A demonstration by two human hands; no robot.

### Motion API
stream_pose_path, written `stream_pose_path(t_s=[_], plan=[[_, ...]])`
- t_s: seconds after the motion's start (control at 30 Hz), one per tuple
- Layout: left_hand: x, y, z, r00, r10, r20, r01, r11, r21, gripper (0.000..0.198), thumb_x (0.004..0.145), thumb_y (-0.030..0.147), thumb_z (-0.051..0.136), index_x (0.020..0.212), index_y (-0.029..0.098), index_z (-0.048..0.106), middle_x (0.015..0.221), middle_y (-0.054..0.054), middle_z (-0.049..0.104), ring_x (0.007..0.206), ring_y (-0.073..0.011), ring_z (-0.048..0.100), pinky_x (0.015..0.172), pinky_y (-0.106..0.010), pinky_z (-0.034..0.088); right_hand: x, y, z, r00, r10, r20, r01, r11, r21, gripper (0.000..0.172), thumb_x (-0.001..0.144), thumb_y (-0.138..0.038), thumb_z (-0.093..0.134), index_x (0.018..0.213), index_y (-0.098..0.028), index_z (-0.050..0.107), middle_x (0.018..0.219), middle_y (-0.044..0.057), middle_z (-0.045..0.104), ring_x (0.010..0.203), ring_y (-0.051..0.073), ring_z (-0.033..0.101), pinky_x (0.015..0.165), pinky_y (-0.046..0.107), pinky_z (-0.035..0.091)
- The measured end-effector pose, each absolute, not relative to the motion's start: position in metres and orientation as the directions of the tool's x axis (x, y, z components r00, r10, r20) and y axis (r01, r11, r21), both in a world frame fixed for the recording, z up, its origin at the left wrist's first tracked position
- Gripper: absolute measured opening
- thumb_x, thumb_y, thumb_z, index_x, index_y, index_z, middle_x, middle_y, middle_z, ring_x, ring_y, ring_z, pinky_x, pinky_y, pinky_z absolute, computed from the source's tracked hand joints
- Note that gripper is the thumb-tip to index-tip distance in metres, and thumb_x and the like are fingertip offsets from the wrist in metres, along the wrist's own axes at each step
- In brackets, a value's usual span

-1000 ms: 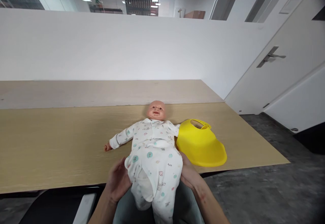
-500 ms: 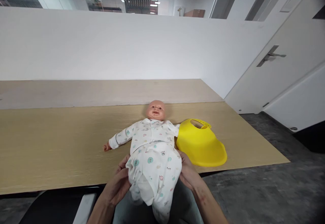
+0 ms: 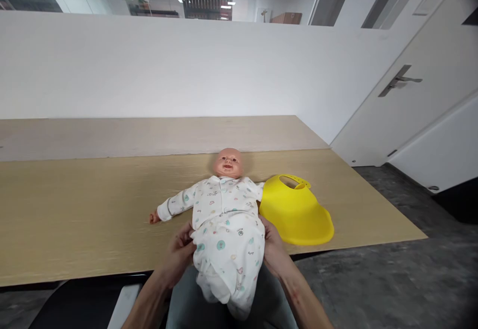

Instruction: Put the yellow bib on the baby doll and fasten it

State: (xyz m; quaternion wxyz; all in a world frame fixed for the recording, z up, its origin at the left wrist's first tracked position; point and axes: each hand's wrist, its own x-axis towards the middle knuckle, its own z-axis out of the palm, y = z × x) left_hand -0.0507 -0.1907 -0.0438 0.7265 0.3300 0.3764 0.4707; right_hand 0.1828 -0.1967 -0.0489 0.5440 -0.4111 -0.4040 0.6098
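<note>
A baby doll [image 3: 227,234] in a white patterned sleepsuit lies on its back on a light wooden table [image 3: 74,209], head away from me and arms spread. Its lower body extends past the table's near edge toward my lap. My left hand [image 3: 177,257] grips the doll's side at the waist, and my right hand [image 3: 272,252] holds the opposite side. A yellow silicone baby bib [image 3: 297,212] lies flat on the table, touching the doll's arm and just beyond my right hand. The doll's feet are hidden inside the sleepsuit.
A white partition wall [image 3: 186,70] stands along the table's far side. To the right are a white door with a metal handle [image 3: 399,80] and a grey floor [image 3: 373,289]. A dark chair [image 3: 74,309] sits below the table's near edge at left.
My left hand has moved up and inward against the doll's waist. The doll's lower body has shifted slightly, with its outstretched arm a little further left. The bib has not moved.
</note>
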Motion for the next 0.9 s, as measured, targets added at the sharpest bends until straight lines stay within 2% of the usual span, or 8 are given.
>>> stream_pose_path(t_s=[0.1,0.23,0.4,0.53,0.7,0.9], plan=[[-0.055,-0.181,-0.048,0.186,0.977,-0.106,-0.22,0.146,0.965,0.039,0.063,0.007,0.081,0.1,0.02,0.075,0.1,-0.008,0.076,0.106,-0.0306,0.065,0.089,-0.033,0.051,0.182,-0.194,-0.051,-0.004,1.0,0.011,-0.185,0.01,-0.983,0.032,0.072,-0.013,0.072,0.104,-0.019,0.07,0.111,0.005,0.068,0.097,0.019,0.06,0.091,0.028,0.046],[-0.058,-0.175,-0.06,0.074,0.996,0.048,-0.014,-0.047,0.999,0.029,0.066,0.017,0.079,0.094,0.02,0.075,0.098,-0.007,0.075,0.096,-0.0279,0.067,0.085,-0.033,0.052,0.183,-0.193,-0.057,0.074,0.994,0.083,-0.038,0.086,-0.996,0.025,0.072,-0.014,0.07,0.097,-0.017,0.064,0.097,0.003,0.066,0.084,0.016,0.055,0.078,0.024,0.045],[-0.056,-0.177,-0.062,-0.079,0.995,0.068,0.111,-0.059,0.992,0.025,0.067,0.027,0.076,0.089,0.016,0.07,0.075,-0.003,0.071,0.068,-0.0202,0.063,0.065,-0.029,0.05,0.186,-0.192,-0.065,0.166,0.973,0.162,0.16,0.135,-0.978,0.014,0.075,-0.021,0.066,0.079,-0.016,0.053,0.076,-0.001,0.057,0.071,0.013,0.047,0.064,0.022,0.037],[-0.062,-0.178,-0.06,-0.081,0.997,0.006,-0.007,-0.007,1.0,0.025,0.068,0.03,0.075,0.089,0.017,0.068,0.078,-0.003,0.068,0.075,-0.02,0.061,0.068,-0.028,0.049,0.186,-0.193,-0.065,0.175,0.969,0.173,0.278,0.12,-0.953,0.011,0.078,-0.022,0.061,0.078,-0.016,0.052,0.073,-0.002,0.051,0.07,0.012,0.043,0.063,0.022,0.034],[-0.08,-0.177,-0.058,0.054,0.997,-0.062,-0.12,0.069,0.99,0.017,0.071,0.029,0.073,0.083,0.019,0.066,0.077,0.0,0.061,0.076,-0.0169,0.055,0.068,-0.025,0.044,0.197,-0.19,-0.055,0.071,0.991,0.115,0.127,0.105,-0.986,0.014,0.071,-0.018,0.059,0.072,-0.017,0.045,0.071,-0.003,0.044,0.07,0.012,0.04,0.065,0.023,0.033],[-0.082,-0.171,-0.043,0.225,0.966,0.127,-0.208,-0.08,0.975,0.012,0.071,0.025,0.068,0.077,0.018,0.06,0.094,-0.004,0.057,0.09,-0.0202,0.052,0.076,-0.026,0.043,0.221,-0.183,-0.033,-0.163,0.983,0.085,-0.043,0.079,-0.996,0.007,0.066,-0.017,0.048,0.073,-0.017,0.048,0.083,0.003,0.045,0.081,0.016,0.042,0.069,0.026,0.035]])
